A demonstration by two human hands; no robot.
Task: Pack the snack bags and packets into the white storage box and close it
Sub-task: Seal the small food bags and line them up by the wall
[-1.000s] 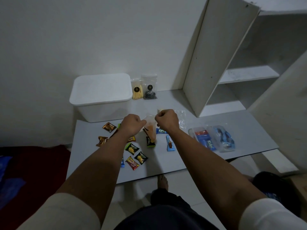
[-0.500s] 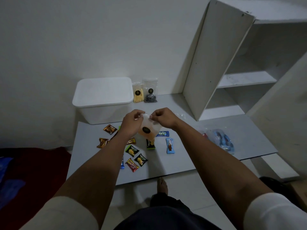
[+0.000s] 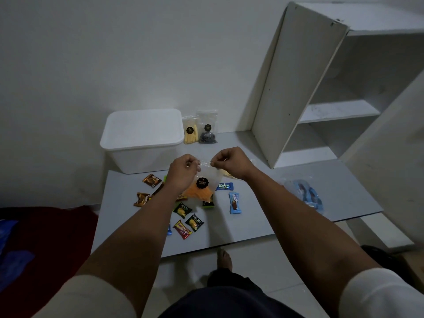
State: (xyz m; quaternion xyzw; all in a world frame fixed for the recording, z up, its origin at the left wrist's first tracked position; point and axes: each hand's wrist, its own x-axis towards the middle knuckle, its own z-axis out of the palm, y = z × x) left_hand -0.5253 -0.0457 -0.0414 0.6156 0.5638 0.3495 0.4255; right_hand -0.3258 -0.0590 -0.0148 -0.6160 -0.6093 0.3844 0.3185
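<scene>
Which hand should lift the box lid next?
Left, probably. The left hand is nearer the white storage box, whose lid is on. Both hands pinch the top of the clear bag of orange snacks; the right hand could keep holding it.

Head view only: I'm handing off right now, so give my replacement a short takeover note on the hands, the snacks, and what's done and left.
Left hand and right hand each pinch a top corner of the clear bag of orange snacks, held up over the table.
White storage box stands at the back left with its lid on.
Two clear snack bags stand beside the box against the wall.
Small packets lie scattered on the table under the hands; a blue plastic pack lies to the right.
Done: nothing visibly packed.
Left: open the box, load every bag and packet, close it.
</scene>
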